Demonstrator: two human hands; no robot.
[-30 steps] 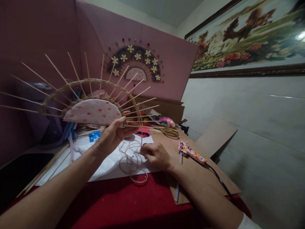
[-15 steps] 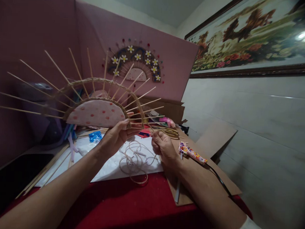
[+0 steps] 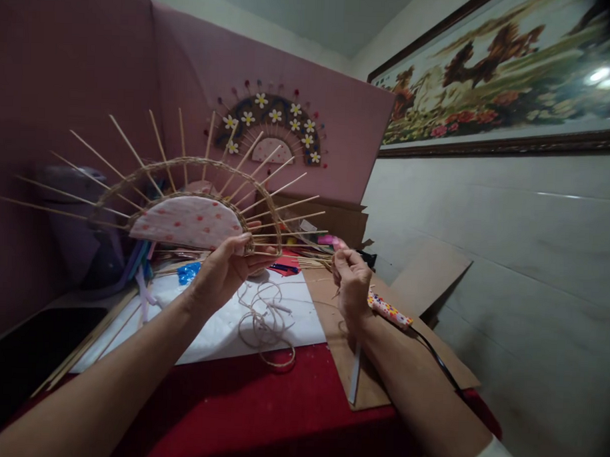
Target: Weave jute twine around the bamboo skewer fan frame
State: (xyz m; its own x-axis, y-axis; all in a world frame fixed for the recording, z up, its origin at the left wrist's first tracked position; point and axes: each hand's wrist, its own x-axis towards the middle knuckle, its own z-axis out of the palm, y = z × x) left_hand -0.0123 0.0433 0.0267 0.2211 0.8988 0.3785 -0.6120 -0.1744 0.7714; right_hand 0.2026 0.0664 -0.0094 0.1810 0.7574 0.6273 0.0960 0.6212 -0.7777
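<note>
The right hand (image 3: 352,278) is tightly pinched, on what I can't make out; it covers one end of a corded, flowered tool (image 3: 391,312) at its four o'clock. The left hand (image 3: 227,266) grips the stick-rayed half-round frame (image 3: 185,221), toward ten o'clock, partly blocking a dim grey appliance (image 3: 75,230). Loose twine (image 3: 267,324) lies toward five.

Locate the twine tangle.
In the head view, the twine tangle lies below centre, mostly on the white sheet, one loop over the red cloth, left of the right hand.
</note>
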